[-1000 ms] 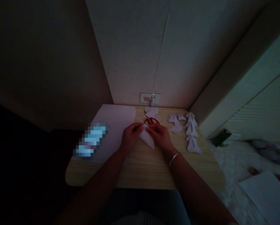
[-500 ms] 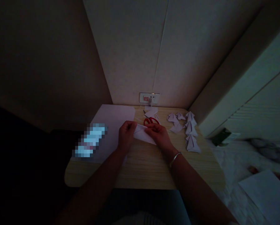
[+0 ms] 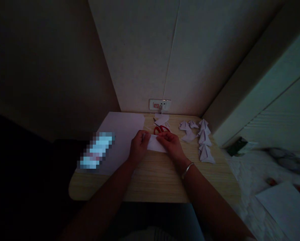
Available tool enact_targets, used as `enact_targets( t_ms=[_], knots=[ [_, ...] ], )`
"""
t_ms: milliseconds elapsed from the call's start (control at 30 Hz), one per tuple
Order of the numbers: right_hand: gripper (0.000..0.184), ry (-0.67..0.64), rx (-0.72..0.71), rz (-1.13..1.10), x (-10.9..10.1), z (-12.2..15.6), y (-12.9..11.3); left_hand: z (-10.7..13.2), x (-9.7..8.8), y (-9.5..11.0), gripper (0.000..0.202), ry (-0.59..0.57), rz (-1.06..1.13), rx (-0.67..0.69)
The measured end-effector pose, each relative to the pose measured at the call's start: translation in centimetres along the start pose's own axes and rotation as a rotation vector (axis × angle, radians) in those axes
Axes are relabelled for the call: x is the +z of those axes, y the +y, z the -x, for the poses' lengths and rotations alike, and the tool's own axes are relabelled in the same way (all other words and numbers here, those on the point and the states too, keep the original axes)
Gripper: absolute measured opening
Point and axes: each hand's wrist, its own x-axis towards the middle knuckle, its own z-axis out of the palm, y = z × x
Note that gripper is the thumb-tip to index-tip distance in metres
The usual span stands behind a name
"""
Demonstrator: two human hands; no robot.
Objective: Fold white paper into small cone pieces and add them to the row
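Note:
A small folded piece of white paper [image 3: 156, 144] spans the gap between my two hands, above the middle of the wooden table. My left hand [image 3: 139, 145] pinches its left end between thumb and fingers. At the upper right edge of the paper, my right hand [image 3: 170, 142] grips it, with a bangle on that wrist. Just beyond the fingers lie red-handled scissors [image 3: 162, 129], their blades partly under white paper scraps [image 3: 162, 119]. Several folded paper shapes [image 3: 204, 137] stand in a column at the right, with smaller folded pieces [image 3: 185, 126] beside them.
White paper sheets [image 3: 122, 125] cover the table's left side, with a blurred-out glowing screen [image 3: 97, 150] on them. A wall socket [image 3: 160, 105] with a plug is behind the table [image 3: 155, 187]. To the right, a white sheet [image 3: 287, 204] lies on a pale quilted surface.
My left hand has shifted slightly right, closer to my right hand. The paper between them has turned a little, its lower edge now more level.

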Motion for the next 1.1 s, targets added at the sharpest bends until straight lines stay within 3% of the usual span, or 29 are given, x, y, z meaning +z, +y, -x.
enact_targets(
  t_ms=[133, 333, 533, 900, 1100],
  knots=[
    [0.024, -0.049, 0.026, 0.01, 0.1, 0.2, -0.3, 0.1, -0.1, 0.1, 0.022, 0.005, -0.028, 0.02],
    [0.023, -0.1, 0.082, 0.04, 0.0, 0.1, -0.3, 0.2, 0.0, 0.7, 0.022, -0.08, -0.005, 0.033],
    [0.025, -0.089, 0.11, 0.055, -0.6, -0.3, 0.2, 0.0, -0.2, 1.0, 0.024, -0.013, -0.02, 0.005],
    [0.023, -0.069, 0.135, 0.062, -0.2, -0.3, 0.8, -0.4, -0.2, 0.4, 0.025, -0.001, 0.049, -0.083],
    [0.023, 0.076, 0.058, 0.087, -0.5, -0.5, 0.2, -0.7, -0.3, 0.3, 0.036, -0.003, 0.214, -0.156]
  ],
)
